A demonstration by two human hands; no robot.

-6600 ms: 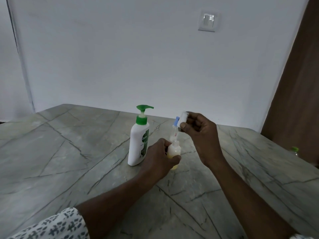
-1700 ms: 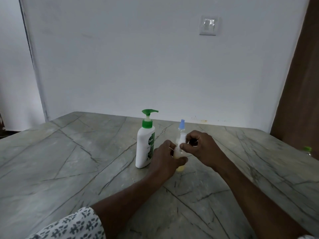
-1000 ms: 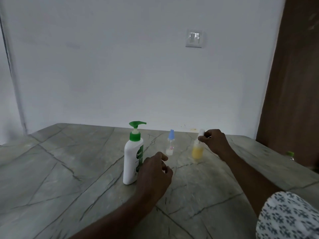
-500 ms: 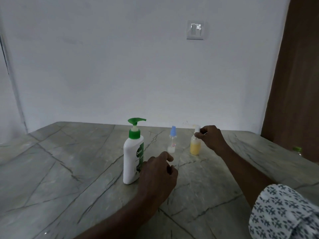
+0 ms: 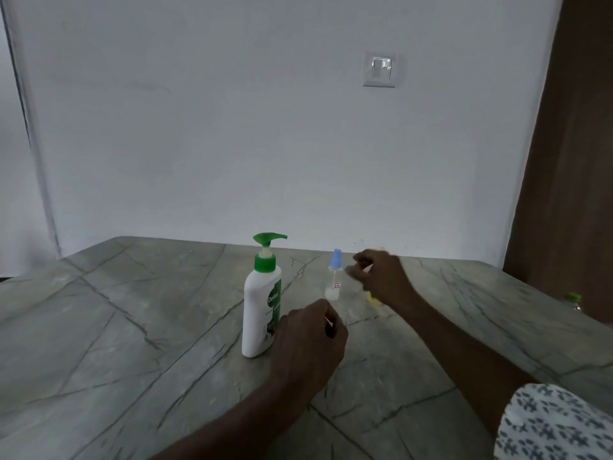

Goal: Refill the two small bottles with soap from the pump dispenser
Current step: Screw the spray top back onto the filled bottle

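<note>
A white pump dispenser (image 5: pixel 262 300) with a green pump stands upright on the grey marble table (image 5: pixel 132 327). Just right of it stands a small clear bottle (image 5: pixel 333 277) with a blue cap. My right hand (image 5: pixel 381 277) hovers close beside this bottle on its right, fingers apart and blurred, holding nothing. Behind that hand, only a sliver of the small yellow-filled bottle (image 5: pixel 373 298) shows. My left hand (image 5: pixel 308 340) is loosely curled above the table in front of the dispenser, with nothing visible in it.
A bottle with a green cap (image 5: pixel 572 298) peeks over the table's right edge, next to a brown wooden door (image 5: pixel 570 194). A white wall with a light switch (image 5: pixel 380 69) stands right behind the table's far edge.
My right hand set the yellow bottle down to the right of the blue-capped one, let go, and shifted left toward the blue-capped bottle. My left hand drew back.
</note>
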